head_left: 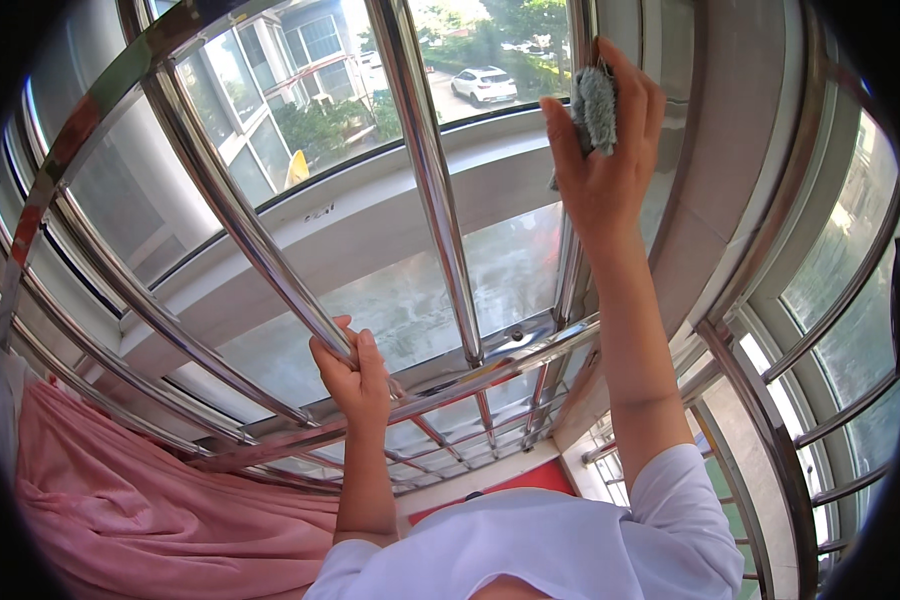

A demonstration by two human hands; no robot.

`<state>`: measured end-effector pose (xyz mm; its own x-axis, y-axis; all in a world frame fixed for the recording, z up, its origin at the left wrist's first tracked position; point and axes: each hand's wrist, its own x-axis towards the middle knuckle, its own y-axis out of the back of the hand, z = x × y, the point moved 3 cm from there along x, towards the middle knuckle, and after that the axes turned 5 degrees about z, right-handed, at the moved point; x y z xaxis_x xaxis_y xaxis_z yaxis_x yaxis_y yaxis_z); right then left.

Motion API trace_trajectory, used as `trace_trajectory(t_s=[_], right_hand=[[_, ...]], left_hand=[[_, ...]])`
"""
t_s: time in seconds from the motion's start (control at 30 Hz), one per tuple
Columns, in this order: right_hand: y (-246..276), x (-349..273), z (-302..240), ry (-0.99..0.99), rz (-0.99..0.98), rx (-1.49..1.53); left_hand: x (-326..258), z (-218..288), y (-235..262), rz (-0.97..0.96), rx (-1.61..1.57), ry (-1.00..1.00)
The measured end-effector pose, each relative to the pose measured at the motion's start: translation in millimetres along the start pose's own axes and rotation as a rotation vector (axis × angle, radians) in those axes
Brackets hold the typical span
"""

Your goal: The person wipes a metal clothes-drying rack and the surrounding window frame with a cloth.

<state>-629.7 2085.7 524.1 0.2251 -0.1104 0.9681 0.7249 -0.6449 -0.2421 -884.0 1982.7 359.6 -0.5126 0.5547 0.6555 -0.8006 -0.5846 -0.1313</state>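
My left hand (354, 374) is closed around the lower part of a shiny metal bar (260, 240), just above the lower rail (500, 375) of the window guard. Higher up on the right, my right hand (615, 150) grips a fluffy grey cloth (597, 110) between thumb and fingers. The cloth is against the upright bar at the guard's right end, and the hand hides part of that bar. Between my hands another upright bar (425, 160) runs down to the rail.
Behind the bars is a window with a pale frame (370, 205); a white car (483, 87) and greenery show outside. Pink fabric (140, 490) hangs at lower left. More metal bars (845, 415) stand in front of another window on the right.
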Motion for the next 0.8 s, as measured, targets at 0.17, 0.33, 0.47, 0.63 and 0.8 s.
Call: trace_trajectory(t_s=[0.17, 0.33, 0.47, 0.63, 0.8], right_hand=[[-1.8, -28.8, 13.6, -0.302, 0.040, 0.243], [11.1, -75.3, 44.8, -1.125, -0.096, 0.927], [-2.1, -69.2, 61.8, -0.972, -0.046, 0.757], [-27.9, -47.8, 74.7, -0.104, -0.139, 0.265], [-30.3, -36.0, 61.4, 0.149, -0.375, -0.012]], left_hand=[[0.0, 2.6, -1.1, 0.027, 0.014, 0.005], [-1.3, 10.9, -2.4, 0.031, -0.035, 0.086], [0.0, 10.0, -4.2, 0.020, -0.045, 0.059], [-0.9, -3.1, -1.7, 0.058, -0.024, 0.000], [-0.5, -2.0, 1.2, 0.063, -0.012, -0.017]])
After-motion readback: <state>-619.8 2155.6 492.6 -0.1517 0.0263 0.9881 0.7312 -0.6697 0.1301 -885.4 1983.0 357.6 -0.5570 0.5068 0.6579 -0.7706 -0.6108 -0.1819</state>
